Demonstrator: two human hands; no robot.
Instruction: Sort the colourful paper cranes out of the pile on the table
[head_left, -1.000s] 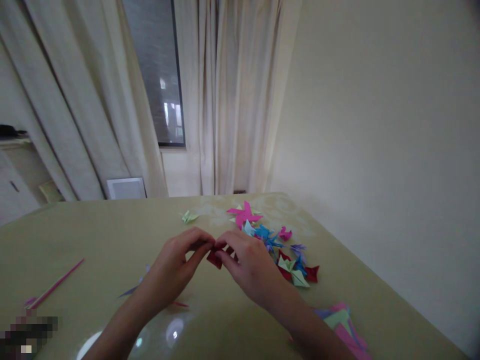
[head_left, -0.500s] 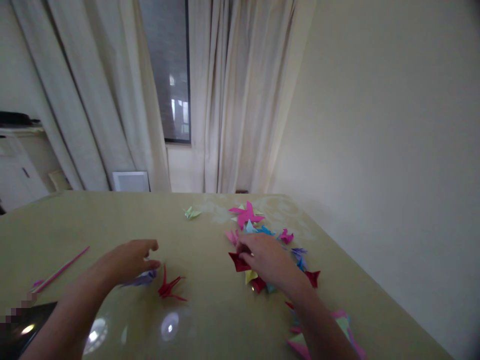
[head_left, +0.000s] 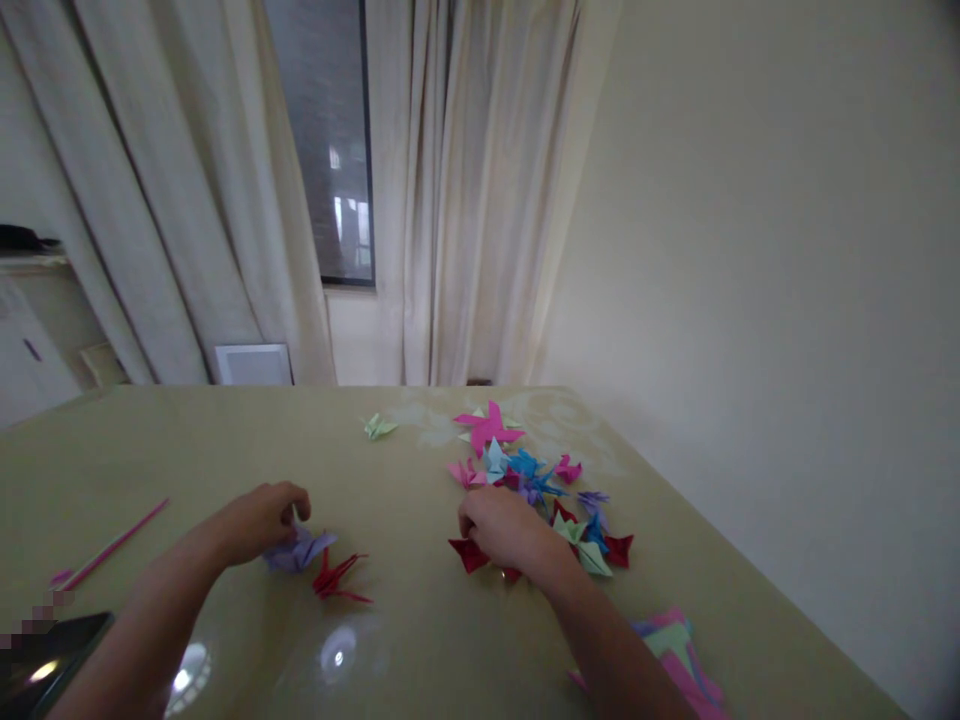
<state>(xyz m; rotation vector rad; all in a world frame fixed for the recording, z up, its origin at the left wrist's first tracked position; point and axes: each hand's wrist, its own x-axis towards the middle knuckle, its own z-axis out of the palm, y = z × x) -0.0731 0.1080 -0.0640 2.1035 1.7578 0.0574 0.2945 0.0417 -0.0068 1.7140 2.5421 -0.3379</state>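
My left hand (head_left: 259,522) has its fingers curled and pinched on a purple paper crane (head_left: 301,550), which tilts at the tabletop. Right beside that crane lies a red paper crane (head_left: 336,578) with thin pointed ends. Over the near side of the pile, my right hand (head_left: 504,523) is closed down on a dark red origami piece (head_left: 468,556); its fingertips are partly hidden. Around it lie a light green origami piece (head_left: 589,545), a light blue one (head_left: 496,461), a pink one (head_left: 468,474) and several others.
A magenta pinwheel (head_left: 490,428) lies at the back, a pale green crane (head_left: 379,427) to its left. Folded coloured paper (head_left: 679,650) is at the near right. At left are a thin pink stick (head_left: 116,545) and a dark shiny device (head_left: 56,655). A wall (head_left: 787,350) borders the right.
My left hand's fingers have closed on the purple crane, which has shifted and tilted. My right hand has lowered and moved slightly left with the dark red piece, uncovering more of the pile.
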